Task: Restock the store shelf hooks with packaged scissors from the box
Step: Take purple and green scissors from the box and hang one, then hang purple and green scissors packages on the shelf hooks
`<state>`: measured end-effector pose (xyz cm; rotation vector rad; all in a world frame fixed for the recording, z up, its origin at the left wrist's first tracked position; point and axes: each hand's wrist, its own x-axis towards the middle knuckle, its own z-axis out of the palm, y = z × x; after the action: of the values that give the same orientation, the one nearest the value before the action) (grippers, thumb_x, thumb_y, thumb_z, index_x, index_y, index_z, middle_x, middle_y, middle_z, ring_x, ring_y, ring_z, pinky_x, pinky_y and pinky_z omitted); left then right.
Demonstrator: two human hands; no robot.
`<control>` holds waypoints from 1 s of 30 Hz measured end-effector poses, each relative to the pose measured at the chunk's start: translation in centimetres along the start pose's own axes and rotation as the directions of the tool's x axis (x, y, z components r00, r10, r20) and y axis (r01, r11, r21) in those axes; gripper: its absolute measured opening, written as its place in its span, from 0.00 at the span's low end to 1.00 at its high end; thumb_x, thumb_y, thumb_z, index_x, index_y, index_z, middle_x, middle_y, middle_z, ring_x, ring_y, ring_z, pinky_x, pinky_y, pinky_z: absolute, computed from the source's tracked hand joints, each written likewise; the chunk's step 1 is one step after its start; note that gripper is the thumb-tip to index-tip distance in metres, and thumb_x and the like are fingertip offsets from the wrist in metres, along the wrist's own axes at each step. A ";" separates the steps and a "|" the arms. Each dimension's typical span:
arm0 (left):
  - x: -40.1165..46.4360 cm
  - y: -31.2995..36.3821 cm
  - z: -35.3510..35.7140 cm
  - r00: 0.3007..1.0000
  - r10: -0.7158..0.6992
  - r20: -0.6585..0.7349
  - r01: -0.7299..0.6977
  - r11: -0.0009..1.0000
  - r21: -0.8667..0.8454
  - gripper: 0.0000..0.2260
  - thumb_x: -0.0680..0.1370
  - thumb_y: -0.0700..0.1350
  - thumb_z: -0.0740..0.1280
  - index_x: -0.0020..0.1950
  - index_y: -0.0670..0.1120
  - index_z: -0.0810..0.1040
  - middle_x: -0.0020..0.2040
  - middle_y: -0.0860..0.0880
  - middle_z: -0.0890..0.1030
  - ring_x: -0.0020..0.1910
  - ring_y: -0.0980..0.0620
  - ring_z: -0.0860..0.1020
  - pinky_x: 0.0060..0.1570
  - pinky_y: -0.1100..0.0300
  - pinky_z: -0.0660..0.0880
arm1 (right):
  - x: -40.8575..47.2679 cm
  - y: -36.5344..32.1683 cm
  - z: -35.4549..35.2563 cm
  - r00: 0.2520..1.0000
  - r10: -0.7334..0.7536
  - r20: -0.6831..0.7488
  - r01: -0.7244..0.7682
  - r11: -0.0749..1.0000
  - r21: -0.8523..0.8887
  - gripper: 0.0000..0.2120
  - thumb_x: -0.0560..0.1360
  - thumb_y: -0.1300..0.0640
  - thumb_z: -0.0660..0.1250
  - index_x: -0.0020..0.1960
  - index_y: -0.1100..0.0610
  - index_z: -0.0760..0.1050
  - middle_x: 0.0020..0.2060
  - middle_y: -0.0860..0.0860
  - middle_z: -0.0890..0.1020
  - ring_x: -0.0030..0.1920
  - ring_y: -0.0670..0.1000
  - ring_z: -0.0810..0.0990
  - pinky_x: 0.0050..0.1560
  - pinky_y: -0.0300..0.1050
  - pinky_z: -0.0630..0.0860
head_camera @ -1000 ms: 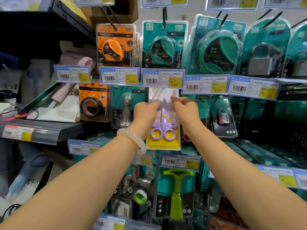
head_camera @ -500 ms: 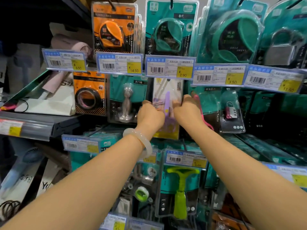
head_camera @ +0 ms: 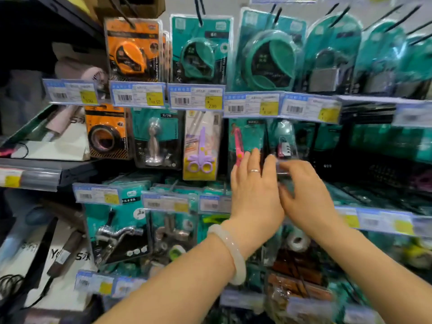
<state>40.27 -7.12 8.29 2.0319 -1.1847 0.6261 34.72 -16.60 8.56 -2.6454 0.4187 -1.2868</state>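
While hung by pink scissors (head_camera: 238,146): purple scissors pack (head_camera: 201,146); doorstop pack (head_camera: 156,139) alongside

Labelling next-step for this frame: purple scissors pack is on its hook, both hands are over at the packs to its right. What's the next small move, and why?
Probably straighten the pink scissors pack on its hook. The purple scissors pack hangs free of both hands, while the left hand and right hand sit at the pink pack and the combination lock pack beside it. Blur hides whether either hand grips anything.
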 end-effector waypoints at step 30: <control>-18.6 63.0 40.8 0.229 0.753 0.617 -0.675 0.579 -0.457 0.23 0.77 0.48 0.62 0.71 0.44 0.61 0.72 0.40 0.61 0.72 0.41 0.59 0.69 0.48 0.58 | -47.5 46.5 -43.7 0.215 0.969 -0.121 -0.708 0.069 -0.703 0.21 0.76 0.52 0.63 0.65 0.59 0.66 0.63 0.58 0.69 0.65 0.60 0.67 0.63 0.53 0.69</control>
<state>-21.48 -49.71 -10.55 1.5340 -2.7299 -0.0132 -35.86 -46.59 -12.50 -1.9937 2.2994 -0.1002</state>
